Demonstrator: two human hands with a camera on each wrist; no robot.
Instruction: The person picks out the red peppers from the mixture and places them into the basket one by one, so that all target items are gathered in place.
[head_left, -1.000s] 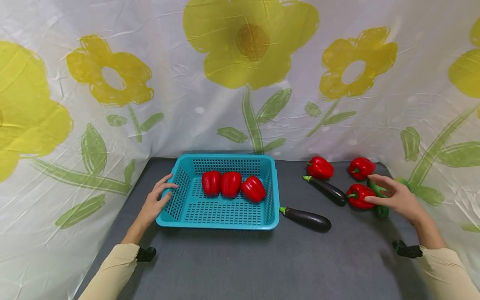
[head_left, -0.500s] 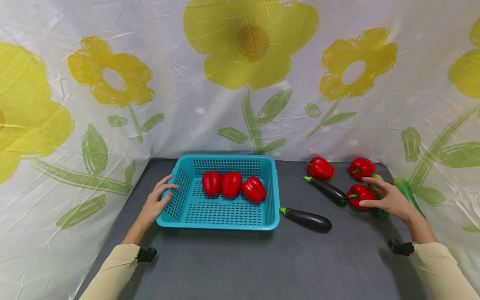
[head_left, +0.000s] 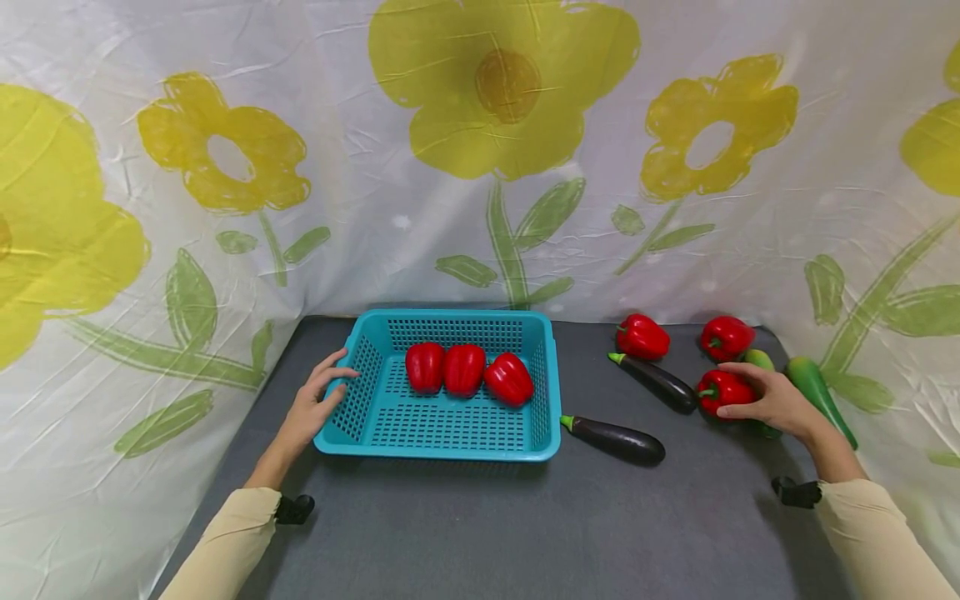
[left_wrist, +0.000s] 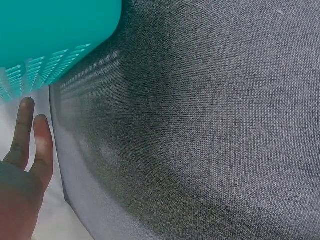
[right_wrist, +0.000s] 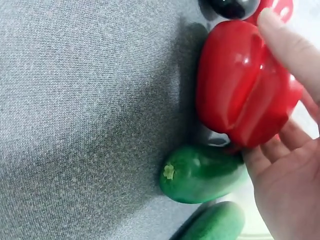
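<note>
In the head view, my right hand is around a red bell pepper on the right of the table. The right wrist view shows the thumb over the near side of this bell pepper, with the other fingers curled behind it. Just under the hand lies a green cucumber, partly hidden in the head view. My left hand rests at the left rim of a turquoise basket, its fingers loosely extended. Three red bell peppers lie inside the basket.
Two dark eggplants lie between the basket and my right hand. Two more red bell peppers sit along the table's back edge. A second green cucumber leans by the right edge, near the flowered curtain.
My right hand has moved left and down from above the cucumber onto the red bell pepper, its fingers closing around it. The left hand and the basket have stayed in place.
</note>
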